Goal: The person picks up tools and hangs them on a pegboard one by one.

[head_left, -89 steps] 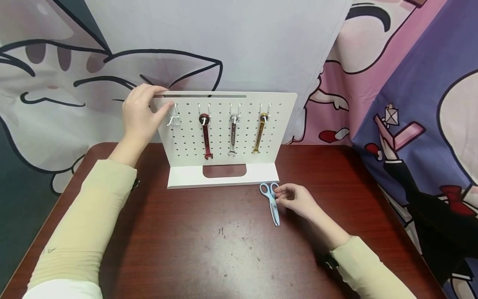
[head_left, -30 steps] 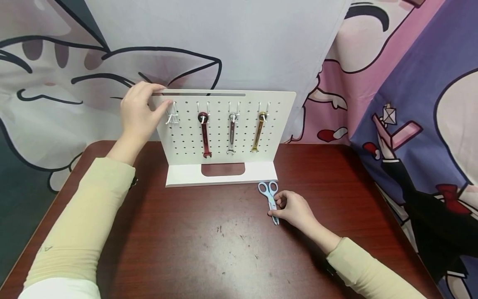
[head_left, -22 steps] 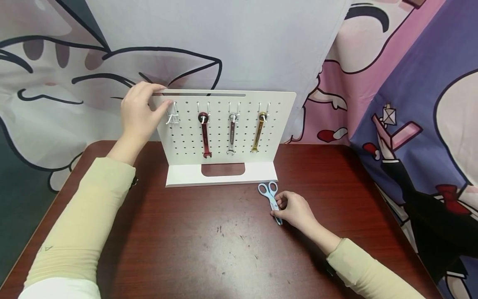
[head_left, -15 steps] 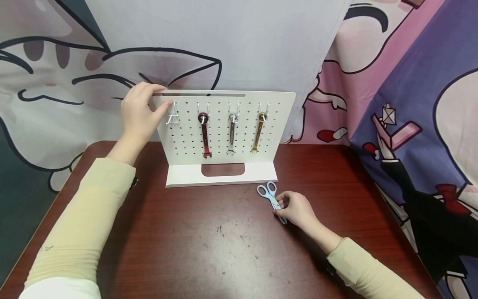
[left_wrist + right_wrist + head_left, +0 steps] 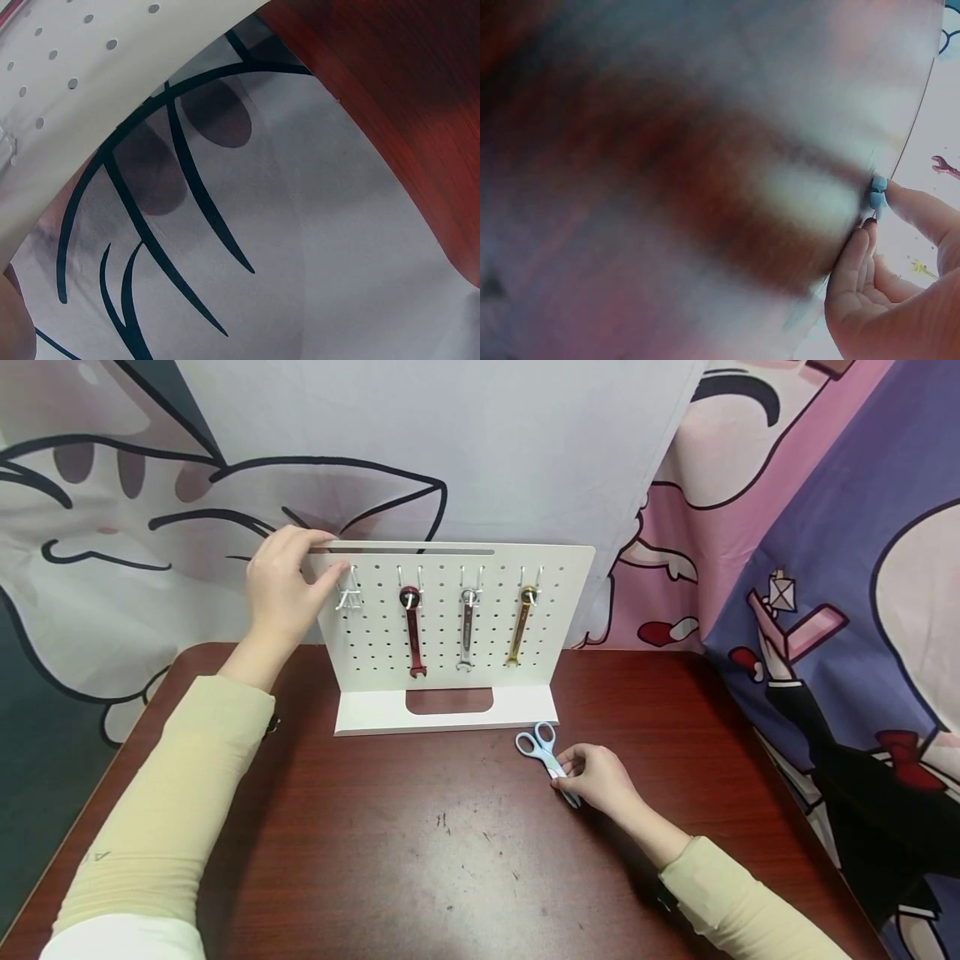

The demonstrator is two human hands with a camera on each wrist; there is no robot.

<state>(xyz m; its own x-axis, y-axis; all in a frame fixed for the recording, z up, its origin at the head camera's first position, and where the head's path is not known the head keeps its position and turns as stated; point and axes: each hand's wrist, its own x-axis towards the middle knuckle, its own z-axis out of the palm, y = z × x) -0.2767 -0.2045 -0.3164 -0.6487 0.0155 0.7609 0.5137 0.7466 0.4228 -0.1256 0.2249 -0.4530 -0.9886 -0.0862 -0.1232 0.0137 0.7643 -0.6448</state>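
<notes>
Light-blue scissors lie angled at the front right corner of the white pegboard stand, handle loops toward the board. My right hand pinches their blade part between thumb and fingers; the blade tips stick out below the thumb. In the right wrist view the blue blade tips show beside a fingertip. With thumb in front and fingers behind, my left hand grips the board's top left corner. A red wrench, a silver wrench and a gold wrench hang from hooks on the board.
A bare white hook is on the board's left side, next to my left thumb. The stand rests on a dark red wooden table. A printed cloth with cartoon figures hangs behind and to the right.
My right hand has moved from beside the scissors onto their blades. The blade tips have swung to the right, and the loops a little left. My left hand keeps its hold on the board.
</notes>
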